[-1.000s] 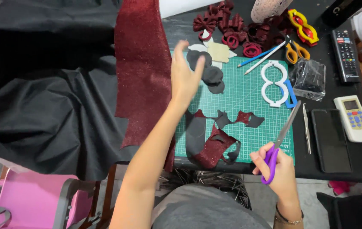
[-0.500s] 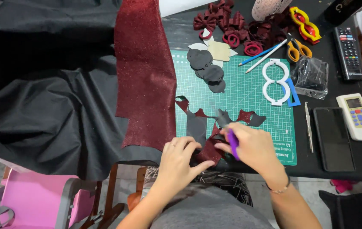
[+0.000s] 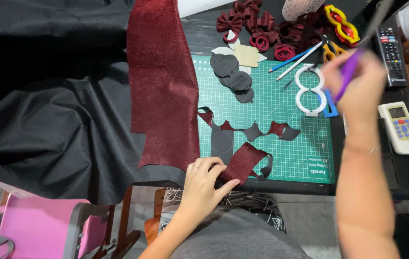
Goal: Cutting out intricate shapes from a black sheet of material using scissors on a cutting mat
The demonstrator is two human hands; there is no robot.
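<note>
1. The left hand (image 3: 203,184) lay at the lower middle of the frame, its fingers (image 3: 223,186) pinching the near edge of a dark red glitter scrap (image 3: 245,160) on the green mat (image 3: 286,103).
2. The right hand (image 3: 358,79) was raised at the upper right, blurred, fingers clenched around purple-handled scissors (image 3: 353,67) above the mat's right edge.
3. The right forearm covered part of the worktop (image 3: 406,175) at the lower right, so what lay under it could not be told.
4. A jagged offcut strip (image 3: 255,129) ran across the mid mat just above the scrap.
5. Dark round cutouts (image 3: 231,76) were stacked at the mat's upper left; a white figure-eight template (image 3: 310,91) lay near the right hand.
6. A long red glitter sheet (image 3: 163,81) ran down the mat's left side over black cloth (image 3: 51,110).
7. Red bows (image 3: 255,24) crowded the top; two remotes (image 3: 400,127) lay at the far right.
8. A pink chair (image 3: 36,228) stood at the lower left.
</note>
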